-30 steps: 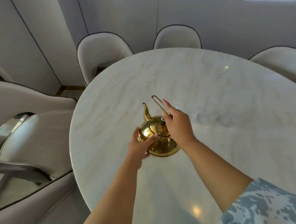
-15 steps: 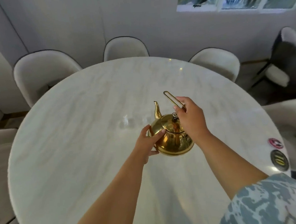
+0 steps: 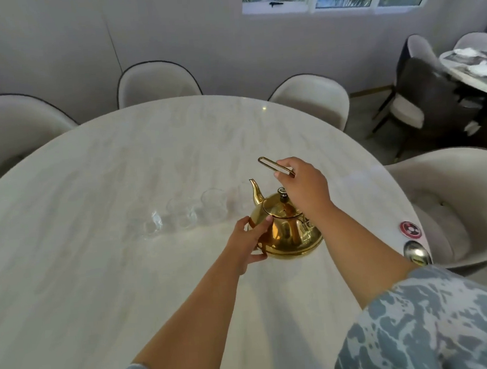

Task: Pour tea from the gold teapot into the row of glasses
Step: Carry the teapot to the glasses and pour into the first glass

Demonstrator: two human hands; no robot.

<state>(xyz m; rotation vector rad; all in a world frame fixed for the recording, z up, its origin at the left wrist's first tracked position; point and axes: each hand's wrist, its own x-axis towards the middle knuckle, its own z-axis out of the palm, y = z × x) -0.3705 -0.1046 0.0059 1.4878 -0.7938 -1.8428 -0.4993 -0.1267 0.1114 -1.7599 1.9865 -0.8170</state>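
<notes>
A gold teapot (image 3: 287, 233) stands on the white marble table (image 3: 99, 194), its spout turned away from me toward the glasses. My right hand (image 3: 304, 187) grips the raised wire handle above the lid. My left hand (image 3: 250, 238) is pressed against the pot's left side, fingers spread on the metal. A row of clear glasses (image 3: 181, 216) stands just left of the spout, running leftward; they are faint against the marble and look empty.
Pale upholstered chairs (image 3: 157, 82) ring the table. Two round coasters (image 3: 410, 229) lie at the table's right edge. A second table (image 3: 476, 67) with dark chairs stands at the far right, under a window.
The view has swung to the right and the glasses have come into sight. Both hands stay on the teapot in the same grip, and the pot still rests on the table.
</notes>
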